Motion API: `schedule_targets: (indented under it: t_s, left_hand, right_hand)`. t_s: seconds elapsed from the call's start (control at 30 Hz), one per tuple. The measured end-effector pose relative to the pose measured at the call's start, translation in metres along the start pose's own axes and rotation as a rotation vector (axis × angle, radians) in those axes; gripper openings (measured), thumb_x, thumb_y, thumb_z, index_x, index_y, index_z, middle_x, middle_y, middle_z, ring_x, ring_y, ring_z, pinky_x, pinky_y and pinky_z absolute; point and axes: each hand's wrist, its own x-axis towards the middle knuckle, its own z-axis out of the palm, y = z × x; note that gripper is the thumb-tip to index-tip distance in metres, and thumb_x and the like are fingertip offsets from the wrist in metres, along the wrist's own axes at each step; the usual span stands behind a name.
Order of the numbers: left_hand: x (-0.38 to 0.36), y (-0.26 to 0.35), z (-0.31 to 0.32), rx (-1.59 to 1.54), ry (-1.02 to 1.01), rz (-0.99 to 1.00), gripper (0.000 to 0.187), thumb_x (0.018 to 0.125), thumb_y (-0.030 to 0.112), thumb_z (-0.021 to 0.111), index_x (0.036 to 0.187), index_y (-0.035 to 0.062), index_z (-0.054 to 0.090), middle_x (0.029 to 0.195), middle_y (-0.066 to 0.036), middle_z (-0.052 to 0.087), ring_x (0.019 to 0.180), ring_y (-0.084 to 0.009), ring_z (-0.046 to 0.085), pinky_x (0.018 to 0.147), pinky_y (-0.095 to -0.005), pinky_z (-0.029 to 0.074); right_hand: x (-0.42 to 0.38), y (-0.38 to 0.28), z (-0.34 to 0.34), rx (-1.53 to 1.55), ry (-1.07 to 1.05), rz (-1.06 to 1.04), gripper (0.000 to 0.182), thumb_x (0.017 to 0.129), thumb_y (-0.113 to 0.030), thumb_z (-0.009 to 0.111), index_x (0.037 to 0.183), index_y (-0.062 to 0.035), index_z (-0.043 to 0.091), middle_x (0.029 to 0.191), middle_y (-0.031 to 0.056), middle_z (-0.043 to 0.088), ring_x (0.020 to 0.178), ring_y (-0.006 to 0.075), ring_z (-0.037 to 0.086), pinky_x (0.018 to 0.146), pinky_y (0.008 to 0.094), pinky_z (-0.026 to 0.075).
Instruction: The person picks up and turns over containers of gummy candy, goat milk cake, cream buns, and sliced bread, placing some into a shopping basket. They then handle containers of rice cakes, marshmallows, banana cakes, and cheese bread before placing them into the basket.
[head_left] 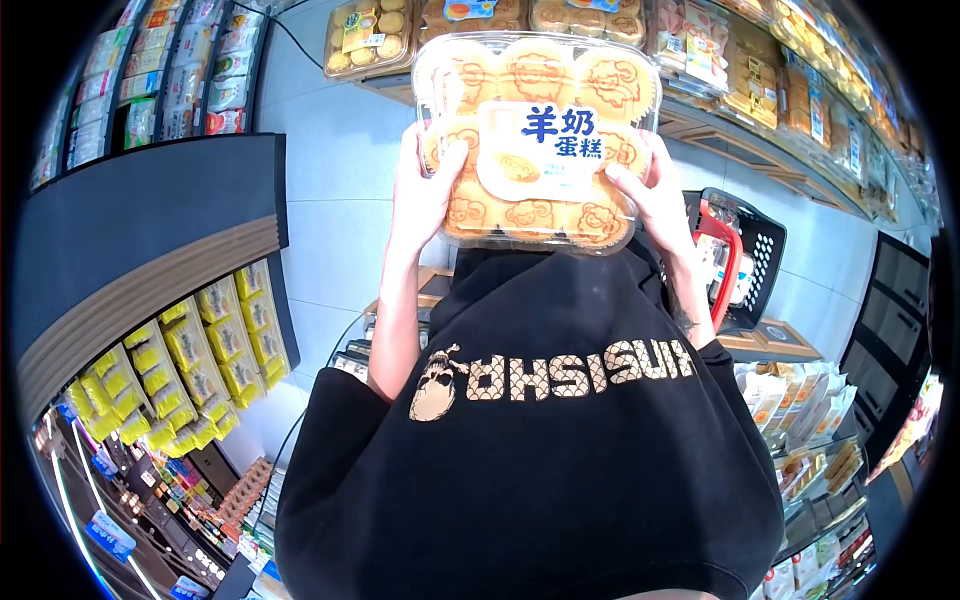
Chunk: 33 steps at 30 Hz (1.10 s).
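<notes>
A clear plastic box of round cakes (537,215) with a white label in blue lettering is held up in front of the black shirt, at the top centre. My left hand (428,190) grips one lower side of the box on the image's left, thumb on the lid. On the image's right my right hand (650,185) holds the opposite side, its thumb also on the lid. The fingers behind the box are mostly hidden. Both hands are closed on the box, which looks shut, with cakes in rows.
More cake boxes (368,38) and packaged breads (750,85) fill shelves along the top and right. A black basket with a red handle (738,255) stands at right. Shelves of yellow packets (190,350) are at left, bagged goods (795,395) at lower right.
</notes>
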Motion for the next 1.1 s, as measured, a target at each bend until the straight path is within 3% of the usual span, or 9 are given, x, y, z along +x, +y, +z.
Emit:
schedule_targets:
  t_s: [0.23,0.5,0.6,0.7,0.73,0.83,0.97,1.03,1.1]
  left_hand:
    - [0.001,-0.004,-0.001,-0.047,0.005,-0.009,0.040,0.083,0.017,0.060,0.112,-0.0031,0.042,0.102,-0.012,0.054,0.091,-0.0132,0.054,0.078,-0.0265,0.045]
    - [-0.005,-0.002,0.005,0.007,0.073,-0.035,0.037,0.091,0.025,0.045,0.115,-0.0028,0.043,0.107,-0.011,0.054,0.098,-0.0133,0.051,0.085,-0.0278,0.041]
    - [0.005,-0.012,0.006,-0.071,0.088,-0.095,0.040,0.093,0.031,0.039,0.116,-0.0021,0.044,0.109,-0.011,0.054,0.100,-0.0152,0.051,0.087,-0.0281,0.041]
    - [0.016,0.001,0.013,-0.306,0.055,-0.238,0.046,0.093,0.036,0.034,0.123,0.0010,0.040,0.117,-0.011,0.051,0.109,-0.0174,0.047,0.093,-0.0303,0.036]
    - [0.017,0.009,0.020,-0.405,0.039,-0.300,0.048,0.093,0.037,0.032,0.126,0.0023,0.039,0.120,-0.010,0.049,0.113,-0.0182,0.045,0.096,-0.0314,0.033]
    - [0.034,-0.016,0.040,-0.619,-0.107,-0.326,0.050,0.092,0.041,0.032,0.121,0.0008,0.042,0.116,-0.012,0.051,0.108,-0.0173,0.048,0.090,-0.0317,0.039]
    - [0.017,-0.020,0.062,-0.681,-0.205,-0.368,0.051,0.092,0.041,0.032,0.121,0.0006,0.042,0.117,-0.012,0.050,0.108,-0.0174,0.048,0.090,-0.0316,0.039]
    - [0.007,-0.017,0.065,-0.674,-0.241,-0.367,0.051,0.092,0.042,0.032,0.121,0.0005,0.042,0.117,-0.012,0.050,0.108,-0.0174,0.047,0.090,-0.0316,0.039]
    - [-0.002,-0.016,0.065,-0.648,-0.268,-0.358,0.051,0.092,0.042,0.032,0.121,0.0004,0.042,0.118,-0.012,0.050,0.109,-0.0174,0.047,0.090,-0.0315,0.039]
  right_hand:
    - [0.000,-0.001,0.005,0.018,0.016,0.019,0.045,0.076,-0.002,0.062,0.114,0.0031,0.037,0.113,0.0120,0.050,0.106,0.0170,0.048,0.092,0.0303,0.039]
    - [-0.007,-0.009,0.007,0.014,0.007,0.033,0.045,0.078,-0.003,0.060,0.116,0.0021,0.037,0.114,0.0131,0.050,0.106,0.0167,0.049,0.091,0.0303,0.039]
    - [-0.012,-0.025,0.006,0.047,-0.047,0.069,0.041,0.083,-0.010,0.056,0.118,-0.0004,0.037,0.113,0.0120,0.050,0.104,0.0154,0.049,0.091,0.0292,0.037]
    - [-0.019,-0.042,0.005,-0.150,-0.054,-0.051,0.041,0.087,-0.024,0.050,0.119,-0.0025,0.039,0.110,0.0103,0.051,0.101,0.0133,0.049,0.090,0.0272,0.036]
    - [-0.020,-0.047,0.013,-0.057,0.038,-0.111,0.045,0.088,-0.034,0.046,0.118,-0.0014,0.040,0.105,0.0092,0.052,0.098,0.0121,0.049,0.088,0.0260,0.036]
    - [-0.017,-0.073,0.010,0.220,-0.275,-0.269,0.045,0.088,-0.036,0.044,0.113,0.0010,0.045,0.098,0.0114,0.057,0.096,0.0148,0.052,0.085,0.0280,0.039]
    - [0.020,-0.088,0.014,-0.386,0.226,-0.828,0.032,0.091,-0.027,0.042,0.106,-0.0010,0.054,0.102,0.0082,0.059,0.090,0.0153,0.055,0.085,0.0275,0.040]
    - [0.033,-0.097,0.013,-0.543,0.209,-0.813,0.049,0.091,-0.040,0.036,0.112,0.0008,0.052,0.110,0.0131,0.056,0.105,0.0218,0.051,0.094,0.0345,0.036]
    - [0.039,-0.095,0.014,-0.579,0.113,-0.732,0.052,0.090,-0.043,0.035,0.114,0.0008,0.052,0.112,0.0132,0.055,0.106,0.0206,0.051,0.093,0.0322,0.035]
